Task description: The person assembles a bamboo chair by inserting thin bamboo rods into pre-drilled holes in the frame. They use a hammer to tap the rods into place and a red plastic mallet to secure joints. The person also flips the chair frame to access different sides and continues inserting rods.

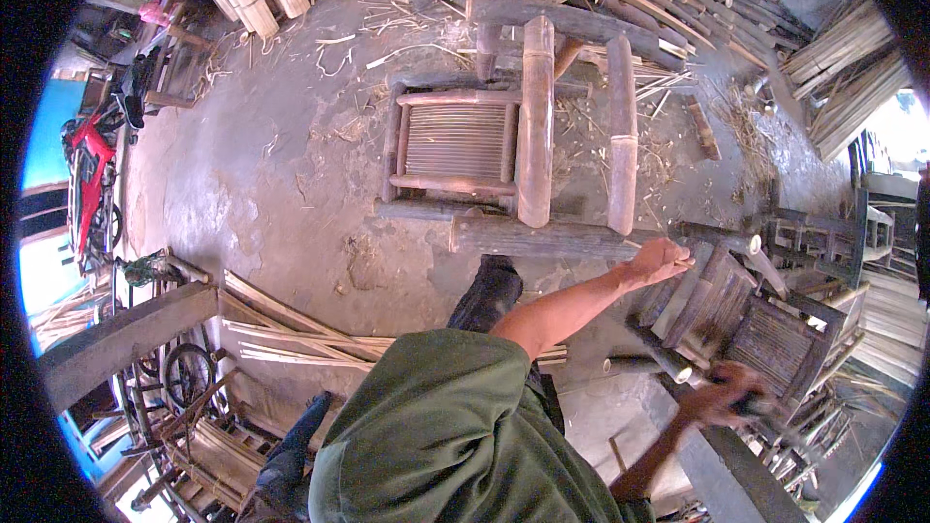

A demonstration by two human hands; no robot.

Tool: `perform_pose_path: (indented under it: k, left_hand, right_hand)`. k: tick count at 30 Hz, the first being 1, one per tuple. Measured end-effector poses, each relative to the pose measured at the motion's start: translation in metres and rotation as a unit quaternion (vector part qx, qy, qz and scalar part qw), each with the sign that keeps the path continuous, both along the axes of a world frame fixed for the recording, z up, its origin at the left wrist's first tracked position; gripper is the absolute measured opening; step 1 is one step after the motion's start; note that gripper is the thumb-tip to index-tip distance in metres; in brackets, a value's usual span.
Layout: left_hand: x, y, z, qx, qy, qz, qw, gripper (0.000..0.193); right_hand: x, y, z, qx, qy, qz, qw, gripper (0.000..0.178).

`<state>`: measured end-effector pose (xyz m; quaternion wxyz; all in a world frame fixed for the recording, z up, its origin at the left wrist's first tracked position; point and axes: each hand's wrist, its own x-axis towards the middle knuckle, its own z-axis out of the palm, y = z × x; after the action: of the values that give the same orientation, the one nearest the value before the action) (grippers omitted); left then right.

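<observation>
My left hand (659, 261) is closed, its fingers pinched together beside the end of a thick bamboo pole (542, 237) on a bamboo frame. A small pale tip shows at the fingers, too small to name. My right hand (728, 399) is smeared by motion over a dark slatted bamboo piece (775, 353); something dark is by its fingers, and I cannot make out whether it is held. The frame has upright thick bamboo posts (536, 126) and a slatted seat panel (455, 138) lying on the floor side.
Pale bamboo strips (291, 329) lie on the floor to the left of me. Bamboo poles (678, 0) are piled at the far right, near bundled slats (843, 68). A red motorcycle (92, 169) stands at the left. A grey beam (126, 329) crosses at the near left.
</observation>
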<state>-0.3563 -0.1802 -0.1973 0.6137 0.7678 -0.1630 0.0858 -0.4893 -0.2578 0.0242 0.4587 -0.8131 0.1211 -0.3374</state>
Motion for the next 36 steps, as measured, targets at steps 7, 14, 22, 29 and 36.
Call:
perform_pose_path:
  k: [7,14,22,29,36]
  left_hand:
    - [0.0,0.004,0.002,0.026,0.076,-0.044,0.996,0.036]
    - [-0.006,0.016,0.022,-0.02,0.06,-0.114,0.991,0.033]
    - [0.004,0.017,0.009,0.072,0.045,-0.081,0.993,0.031]
    - [0.011,0.012,-0.017,-0.097,0.139,-0.126,0.977,0.036]
    - [0.004,0.012,0.004,0.064,0.071,-0.133,0.987,0.039]
  right_hand:
    - [-0.022,-0.008,-0.056,-0.172,0.315,0.033,0.933,0.02]
    - [-0.047,-0.006,-0.101,-0.135,0.303,-0.014,0.943,0.016]
    - [-0.005,-0.028,-0.024,-0.015,0.107,-0.021,0.994,0.016]
    - [-0.017,0.029,-0.051,-0.152,0.479,0.006,0.865,0.038]
    - [-0.022,0.024,-0.072,-0.031,0.435,0.009,0.9,0.038]
